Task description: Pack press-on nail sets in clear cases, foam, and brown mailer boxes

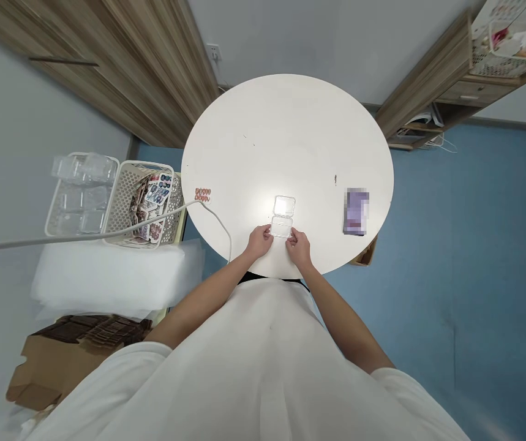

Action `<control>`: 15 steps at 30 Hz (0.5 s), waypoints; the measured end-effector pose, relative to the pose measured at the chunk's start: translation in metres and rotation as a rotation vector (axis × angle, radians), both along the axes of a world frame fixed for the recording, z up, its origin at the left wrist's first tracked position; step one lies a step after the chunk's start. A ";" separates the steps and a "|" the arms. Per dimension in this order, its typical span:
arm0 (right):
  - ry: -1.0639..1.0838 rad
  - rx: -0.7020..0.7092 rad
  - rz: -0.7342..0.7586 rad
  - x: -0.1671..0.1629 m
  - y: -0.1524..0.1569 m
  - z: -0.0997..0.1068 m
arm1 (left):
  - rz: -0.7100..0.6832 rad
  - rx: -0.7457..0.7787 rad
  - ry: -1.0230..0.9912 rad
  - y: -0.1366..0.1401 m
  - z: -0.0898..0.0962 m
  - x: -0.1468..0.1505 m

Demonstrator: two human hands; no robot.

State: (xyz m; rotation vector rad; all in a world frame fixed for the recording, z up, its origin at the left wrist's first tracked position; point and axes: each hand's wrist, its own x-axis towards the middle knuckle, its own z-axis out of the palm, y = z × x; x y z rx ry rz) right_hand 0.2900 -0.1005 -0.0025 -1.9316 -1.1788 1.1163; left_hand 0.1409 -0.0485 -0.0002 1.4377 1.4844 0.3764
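Note:
A clear hinged plastic box (281,226) lies opened flat near the front edge of the white round table, its lid (284,206) folded away from me. My left hand (259,241) grips the near half at its left side, thumb and fingers pinched on the rim. At the right side of the same half, my right hand (299,248) holds the rim between thumb and fingers. No contents can be made out in the box. To the left on the table is a small card of reddish press-on nails (202,195).
A blurred purple item (356,212) lies at the table's (285,122) right. A white cable (161,217) crosses the left edge. Beyond it stand a basket of nail cards (122,190), a basket of clear boxes (51,214) and a cardboard box (46,373).

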 end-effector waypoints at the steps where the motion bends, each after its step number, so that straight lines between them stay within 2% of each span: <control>1: 0.003 0.008 0.001 0.000 -0.001 0.000 | 0.006 0.003 0.004 -0.001 0.000 0.000; 9: 0.025 0.064 -0.014 0.000 -0.007 -0.007 | 0.124 -0.023 -0.060 -0.012 -0.005 -0.001; 13: 0.029 0.106 -0.106 0.000 -0.018 -0.005 | 0.205 -0.067 -0.111 -0.016 -0.007 -0.017; 15: 0.001 0.124 -0.097 -0.002 -0.022 0.002 | 0.241 -0.107 -0.132 -0.017 -0.006 -0.029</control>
